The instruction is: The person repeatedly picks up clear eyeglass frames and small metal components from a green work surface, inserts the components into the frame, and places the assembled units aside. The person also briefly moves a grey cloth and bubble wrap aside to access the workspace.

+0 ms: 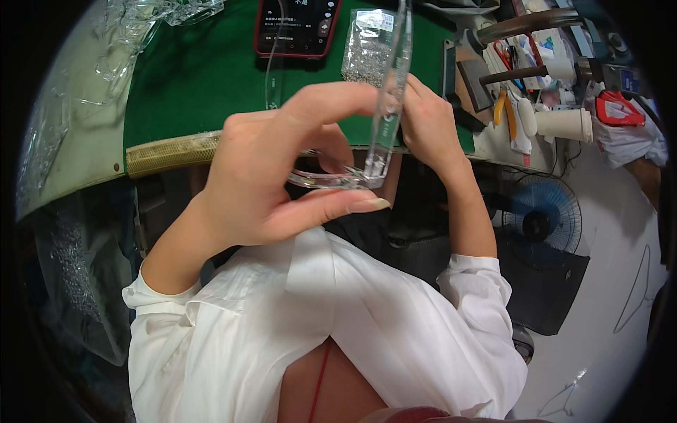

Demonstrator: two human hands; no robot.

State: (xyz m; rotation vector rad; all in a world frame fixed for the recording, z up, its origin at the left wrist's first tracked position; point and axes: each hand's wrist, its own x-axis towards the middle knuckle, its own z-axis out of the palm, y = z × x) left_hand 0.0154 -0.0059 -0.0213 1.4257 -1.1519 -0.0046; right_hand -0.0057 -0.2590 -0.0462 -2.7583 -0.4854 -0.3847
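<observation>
Close in front of me, my left hand [264, 169] grips a clear plastic eyeglasses frame [389, 120] by its front, fingers and thumb curled around it. Both temples point away from me, toward the far side of the bench. Beyond the nearer temple, my right hand [431, 123] rests low at the bench edge with its fingers bent together. The temple partly covers those fingertips, and whatever they pinch is hidden. Just left of them lies a clear plastic bag [367, 53] of tiny metal pieces on the green mat [204, 77].
A phone in a red case [296, 32] lies at the back. Several clear frames [134, 49] pile up at far left. A gold perforated strip [173, 154] lines the front edge. At right are orange-handled pliers [502, 113], a white cup [568, 125] and, lower, a blue fan [539, 215].
</observation>
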